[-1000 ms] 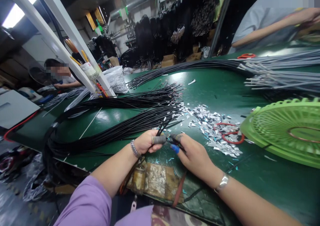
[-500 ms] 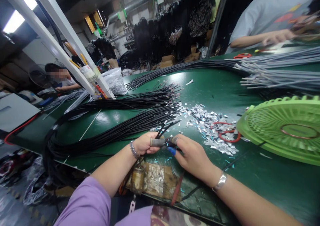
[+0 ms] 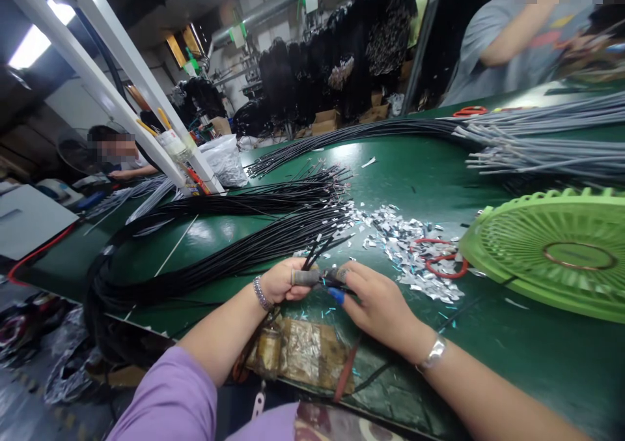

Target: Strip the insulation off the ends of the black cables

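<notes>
My left hand is closed on the ends of a few thin black cables, with a grey finger cot on the thumb. My right hand pinches the same cable ends from the right; its fingertips wear a blue and a grey cot. Both hands meet low over the green table. A long bundle of black cables runs left from my hands. A heap of silver foil scraps lies just beyond my right hand.
Red-handled scissors lie in the scraps. A green fan grille sits at the right. Grey cables lie at the far right, where another person in a grey shirt works. A taped pad hangs at the near edge.
My hands have stayed together on the cable ends, with only small finger shifts. The person at the far right has raised an arm off the table.
</notes>
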`<state>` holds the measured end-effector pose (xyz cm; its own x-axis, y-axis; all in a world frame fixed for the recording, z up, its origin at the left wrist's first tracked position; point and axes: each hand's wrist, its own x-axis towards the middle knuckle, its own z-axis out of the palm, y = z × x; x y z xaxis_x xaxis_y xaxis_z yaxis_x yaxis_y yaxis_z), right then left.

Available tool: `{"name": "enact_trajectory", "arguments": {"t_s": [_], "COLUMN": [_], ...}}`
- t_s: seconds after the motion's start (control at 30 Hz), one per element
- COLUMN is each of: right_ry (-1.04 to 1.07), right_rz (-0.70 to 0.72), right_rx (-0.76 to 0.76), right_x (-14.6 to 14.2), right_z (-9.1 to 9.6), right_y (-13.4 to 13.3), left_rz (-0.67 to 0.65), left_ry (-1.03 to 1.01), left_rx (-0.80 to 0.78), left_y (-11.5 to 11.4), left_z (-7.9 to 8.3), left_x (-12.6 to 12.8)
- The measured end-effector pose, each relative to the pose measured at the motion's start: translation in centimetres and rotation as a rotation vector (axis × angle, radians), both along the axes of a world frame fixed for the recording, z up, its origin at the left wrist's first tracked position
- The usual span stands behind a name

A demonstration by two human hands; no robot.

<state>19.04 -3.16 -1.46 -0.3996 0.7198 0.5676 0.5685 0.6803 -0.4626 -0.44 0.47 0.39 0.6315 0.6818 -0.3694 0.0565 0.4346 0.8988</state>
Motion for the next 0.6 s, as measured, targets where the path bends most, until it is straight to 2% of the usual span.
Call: {"name": "enact_trajectory", "arguments": {"t_s": [0.1,0.27,0.6], "right_ry": [0.138,0.347,0.535], "right_rz": [0.041,0.136,0.146], "right_rx": [-0.144,-0.476,-0.678], "right_x": [0.13,-0.28,-0.74], "right_z": [0.21,-0.06,-0.67], "right_y": [0.23,0.57,0.89], "left_rz": [-0.009,-0.006,-0.031], "left_ry": [0.008,0.024,0.058], "left_rx": [0.048,0.118,0.166], "left_y": [0.01,0.07,0.24], "left_z": [-0.02,-0.17,-0.43], "left_x": [0.03,0.1,0.04]}}
